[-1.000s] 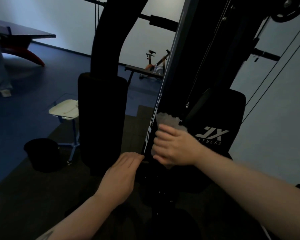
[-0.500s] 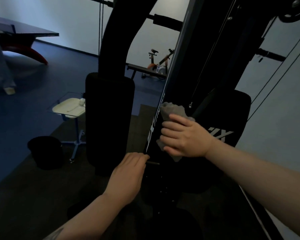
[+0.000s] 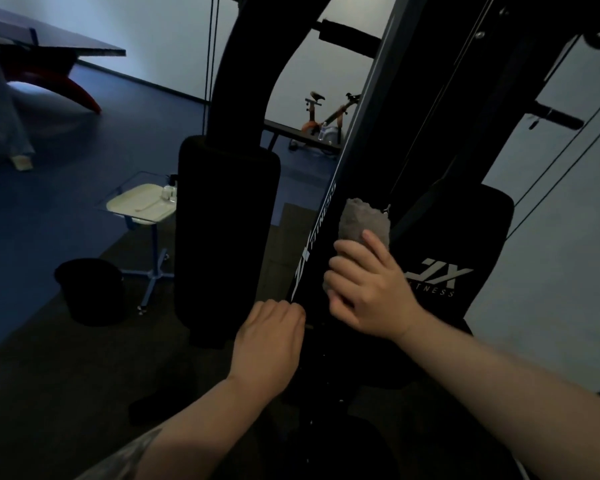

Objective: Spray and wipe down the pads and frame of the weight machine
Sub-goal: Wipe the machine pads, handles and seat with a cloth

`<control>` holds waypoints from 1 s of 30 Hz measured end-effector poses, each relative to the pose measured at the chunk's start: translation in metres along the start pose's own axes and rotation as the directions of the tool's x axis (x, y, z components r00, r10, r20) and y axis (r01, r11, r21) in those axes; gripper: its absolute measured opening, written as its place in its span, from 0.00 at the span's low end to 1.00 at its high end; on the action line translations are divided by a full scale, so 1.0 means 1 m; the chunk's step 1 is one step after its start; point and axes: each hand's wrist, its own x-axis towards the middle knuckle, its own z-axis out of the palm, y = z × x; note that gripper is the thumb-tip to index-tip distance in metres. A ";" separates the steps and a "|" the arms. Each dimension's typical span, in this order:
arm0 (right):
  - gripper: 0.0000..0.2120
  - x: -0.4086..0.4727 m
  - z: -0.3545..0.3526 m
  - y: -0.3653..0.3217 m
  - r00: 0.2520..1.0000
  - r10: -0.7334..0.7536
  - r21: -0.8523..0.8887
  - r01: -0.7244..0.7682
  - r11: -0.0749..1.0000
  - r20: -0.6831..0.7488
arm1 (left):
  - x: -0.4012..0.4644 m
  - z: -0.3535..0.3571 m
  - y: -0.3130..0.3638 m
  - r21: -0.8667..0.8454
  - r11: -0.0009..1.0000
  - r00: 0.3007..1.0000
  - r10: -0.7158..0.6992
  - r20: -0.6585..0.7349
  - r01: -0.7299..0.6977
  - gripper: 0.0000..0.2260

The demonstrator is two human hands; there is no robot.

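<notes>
The grey cloth (image 3: pixel 359 221) sits just right of the frame's centre, pressed flat against the slanted black upright (image 3: pixel 329 237) of the weight machine, beside the white lettering that runs along the upright's edge. The right hand (image 3: pixel 368 292) covers the cloth's lower half, its fingers spread and fairly straight, pushing the cloth onto the metal rather than bunching it; the cloth's upper end sticks out above the fingertips. The left hand (image 3: pixel 269 336), lower centre, rests against the foot of the same upright with its fingers curled; whether they grip anything there I cannot tell.

The step in hand looks like wiping the frame. To do it well, keep the palm flat so the whole cloth bears on the face of the upright, and stroke along its slant rather than across it, so the lettered edge and the side face both get covered. Mind the thin cable (image 3: pixel 426 126) and its small clip just right of the cloth's top; the cloth could snag there.

To the right lies the back pad (image 3: pixel 465 244) with its white logo, and left of centre hangs the dark roller pad (image 3: pixel 226 230); both probably need their own pass. Further out at centre left stand a small white tray table (image 3: pixel 141 206) and a dark bucket (image 3: pixel 89 292), with an exercise bike (image 3: pixel 321 123) near the far wall
</notes>
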 end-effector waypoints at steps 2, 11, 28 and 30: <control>0.09 -0.012 0.008 -0.016 1.000 0.007 -0.005 -0.007 1.000 0.018 | 0.000 0.000 -0.003 0.023 1.000 1.000 0.019 -0.006 -0.018 0.13; 0.13 0.029 -0.015 0.028 0.993 -0.096 -0.084 0.102 0.991 0.074 | -0.002 0.002 -0.004 0.078 0.993 0.994 0.093 -0.049 -0.089 0.11; 0.17 0.025 0.004 -0.014 0.616 0.788 0.675 -0.583 0.453 0.003 | 0.004 -0.012 -0.001 0.061 0.994 0.988 0.087 0.130 -0.095 0.05; 0.15 0.029 0.009 -0.036 0.259 0.962 0.838 -0.542 0.066 0.091 | 0.008 -0.018 0.001 0.068 0.990 0.981 0.116 0.155 -0.127 0.06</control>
